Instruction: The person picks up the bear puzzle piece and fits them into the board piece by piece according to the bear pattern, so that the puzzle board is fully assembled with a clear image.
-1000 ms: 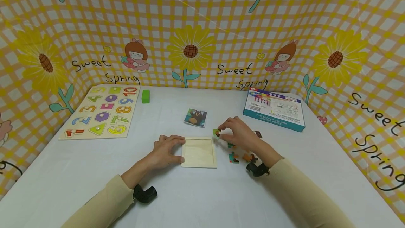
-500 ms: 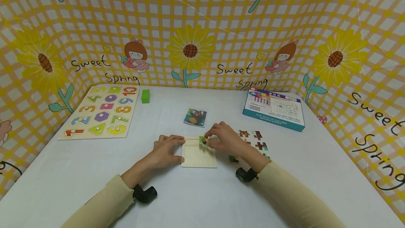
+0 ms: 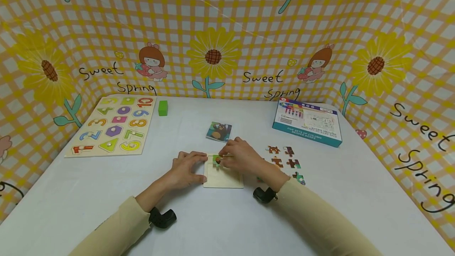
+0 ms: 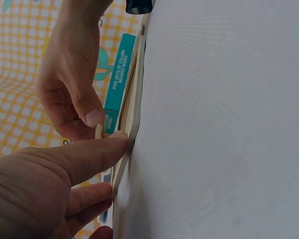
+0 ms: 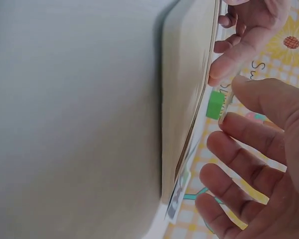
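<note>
In the head view, my left hand [image 3: 186, 170] rests at the left edge of a square wooden puzzle tray [image 3: 224, 182], thumb toward its near corner and forefinger toward its far one. The left wrist view shows the fairly straight thumb [image 4: 102, 153] pressing on the tray's rim. My right hand [image 3: 239, 156] pinches a green and brown jigsaw piece [image 3: 216, 161] between thumb and forefinger, over the tray's far left part. Seen edge-on in the left wrist view, the piece [image 4: 98, 131] is a thin pale strip. The other right fingers [image 5: 234, 149] stay loosely bent.
Several loose jigsaw pieces [image 3: 293, 163] lie right of the tray, some behind the right forearm. A bear picture card [image 3: 219, 131] lies beyond it. At the back are a number board [image 3: 111, 125], a green block [image 3: 163, 108] and a teal-sided box [image 3: 307, 121].
My right hand has carried the jigsaw piece leftward, from beyond the tray's right edge to over its far left part. The left hand and the tray have stayed put.
</note>
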Demonstrator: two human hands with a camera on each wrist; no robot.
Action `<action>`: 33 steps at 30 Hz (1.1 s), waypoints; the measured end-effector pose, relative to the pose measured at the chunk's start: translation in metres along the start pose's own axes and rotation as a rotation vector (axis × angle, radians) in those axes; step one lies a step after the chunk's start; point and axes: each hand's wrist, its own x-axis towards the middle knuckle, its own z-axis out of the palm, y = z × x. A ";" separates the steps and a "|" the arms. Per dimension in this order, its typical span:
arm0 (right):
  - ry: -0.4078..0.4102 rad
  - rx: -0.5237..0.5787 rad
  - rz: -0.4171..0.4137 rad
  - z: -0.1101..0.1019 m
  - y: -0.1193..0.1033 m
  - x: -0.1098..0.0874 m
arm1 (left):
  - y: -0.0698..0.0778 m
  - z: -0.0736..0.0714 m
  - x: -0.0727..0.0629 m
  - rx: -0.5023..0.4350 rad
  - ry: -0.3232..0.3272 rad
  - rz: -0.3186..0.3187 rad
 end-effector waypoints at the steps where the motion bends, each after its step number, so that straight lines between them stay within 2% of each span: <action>1: -0.003 -0.001 0.000 0.001 0.000 0.001 | 0.000 0.000 0.000 -0.002 0.000 -0.001; 10: -0.032 -0.029 -0.035 0.007 0.000 0.008 | 0.000 0.000 0.000 0.000 -0.007 -0.013; 20: -0.066 -0.047 -0.011 0.009 -0.003 0.013 | 0.000 0.000 0.000 0.009 -0.007 0.002; 33: -0.065 -0.034 0.005 0.009 -0.004 0.013 | 0.000 0.000 0.000 0.004 -0.004 0.009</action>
